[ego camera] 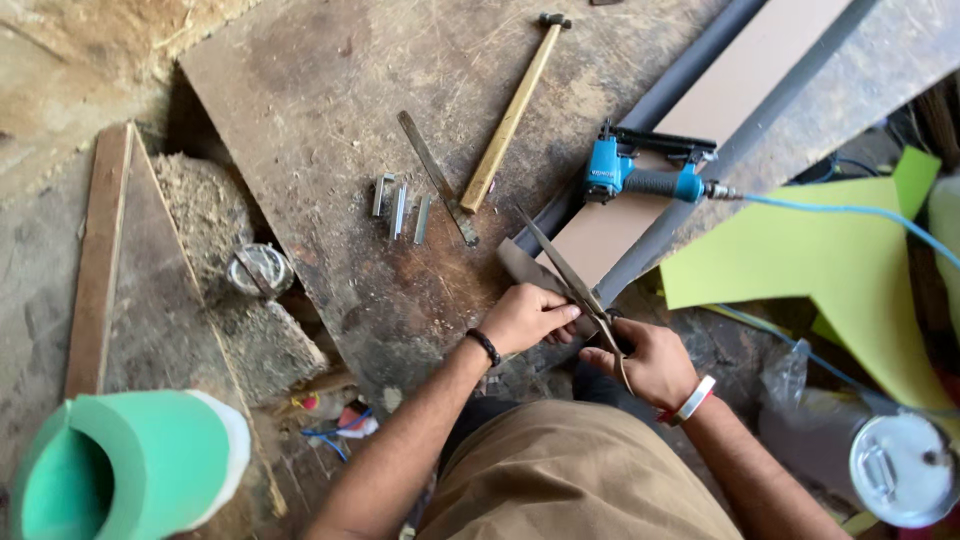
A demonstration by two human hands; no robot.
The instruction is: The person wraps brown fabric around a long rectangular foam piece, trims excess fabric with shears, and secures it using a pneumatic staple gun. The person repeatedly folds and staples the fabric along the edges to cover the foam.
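Your right hand (645,362) grips long, dark metal scissors (572,282), fingers curled through the handles, blades parted over the worn workbench edge (330,120); your left hand (530,315) pinches a grey-brown strip (525,268).

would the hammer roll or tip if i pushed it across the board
The hammer lies flat, so tipping seems unlikely. Its small metal head probably stops rolling; it would likely pivot around that heavier end. The plain wooden handle looks stiff.
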